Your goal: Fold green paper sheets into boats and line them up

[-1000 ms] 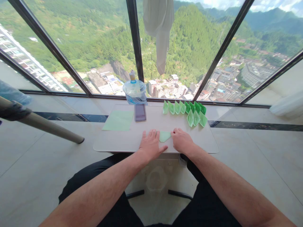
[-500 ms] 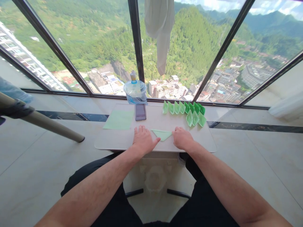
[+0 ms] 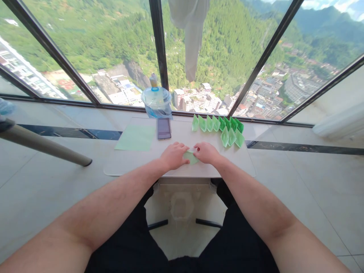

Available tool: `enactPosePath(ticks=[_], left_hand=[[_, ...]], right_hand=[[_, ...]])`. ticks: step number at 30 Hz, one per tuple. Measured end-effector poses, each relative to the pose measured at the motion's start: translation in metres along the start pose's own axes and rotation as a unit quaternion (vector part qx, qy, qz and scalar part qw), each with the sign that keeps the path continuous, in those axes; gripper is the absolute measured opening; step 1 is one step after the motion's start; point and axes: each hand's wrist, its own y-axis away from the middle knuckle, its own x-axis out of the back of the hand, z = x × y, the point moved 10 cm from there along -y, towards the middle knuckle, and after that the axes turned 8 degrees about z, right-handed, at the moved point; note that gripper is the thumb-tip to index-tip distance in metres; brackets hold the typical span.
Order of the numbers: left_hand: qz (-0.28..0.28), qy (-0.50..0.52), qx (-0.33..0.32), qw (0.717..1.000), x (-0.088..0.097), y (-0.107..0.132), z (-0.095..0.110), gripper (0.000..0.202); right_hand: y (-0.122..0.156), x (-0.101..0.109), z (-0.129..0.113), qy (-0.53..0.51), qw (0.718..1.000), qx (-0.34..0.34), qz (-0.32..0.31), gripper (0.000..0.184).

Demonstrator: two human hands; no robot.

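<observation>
A small folded piece of light green paper (image 3: 192,158) lies on the white table near its front edge, partly covered by my fingers. At its left side is my left hand (image 3: 174,156), with the fingers at the top fold and the thumb lower down, gripping it against the table. From the right, my right hand (image 3: 207,153) pinches the upper edge between curled fingers and thumb. Several folded green paper boats (image 3: 224,123) stand in rows at the table's back right, from pale to darker green. A flat sheet of light green paper (image 3: 135,138) rests at the left.
A phone (image 3: 164,129) lies on the white table (image 3: 136,163) behind my left hand. Beyond it stands a clear water jug (image 3: 156,100) by the window. A beige pole (image 3: 51,144) slants in at the left, and white cloth (image 3: 192,41) hangs in front of the glass.
Both hands have drawn together over the folded paper. My left hand's fingers moved right onto its upper edge, and my right hand shifted left along it. The camera view moved slightly.
</observation>
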Motion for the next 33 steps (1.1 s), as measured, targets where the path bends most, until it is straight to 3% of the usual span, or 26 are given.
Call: enactPosePath(ticks=[3,5,8,10,12,15,18,23,28,33], left_hand=[[0.012,0.011,0.005,1.0,0.003,-0.001,-0.003,0.064],[0.053,0.023,0.029,0.998,0.011,-0.002,-0.008,0.069],[0.149,0.09,0.145,0.974,0.031,-0.002,-0.029,0.061],[0.171,0.205,0.267,0.926,0.031,0.003,-0.049,0.042],[0.124,0.376,0.348,0.85,0.013,0.004,-0.051,0.038],[0.086,0.552,0.345,0.754,0.004,-0.003,-0.032,0.043],[0.091,0.611,0.331,0.713,0.007,-0.007,-0.023,0.053],[0.088,0.651,0.31,0.687,0.009,-0.01,-0.022,0.054],[0.057,0.666,0.299,0.681,0.011,-0.009,-0.02,0.057],[0.049,0.658,0.289,0.694,0.013,-0.01,-0.019,0.067]], right_hand=[[-0.005,-0.004,0.006,-0.043,0.998,-0.036,-0.02,0.031],[-0.007,-0.005,0.006,-0.082,0.995,-0.046,-0.025,0.019],[-0.009,0.013,0.009,-0.14,0.986,-0.072,0.058,0.008],[-0.007,0.033,0.009,-0.151,0.973,-0.082,0.155,0.012],[-0.003,0.045,0.001,-0.142,0.964,-0.07,0.211,0.015],[0.0,0.045,-0.016,-0.128,0.968,-0.04,0.211,0.015],[0.002,0.042,-0.028,-0.133,0.973,-0.022,0.189,0.011],[0.002,0.042,-0.026,-0.253,0.957,-0.011,0.138,0.018],[0.001,0.034,-0.022,-0.4,0.916,-0.021,0.026,0.027],[0.0,0.038,-0.017,-0.431,0.901,-0.047,0.021,0.018]])
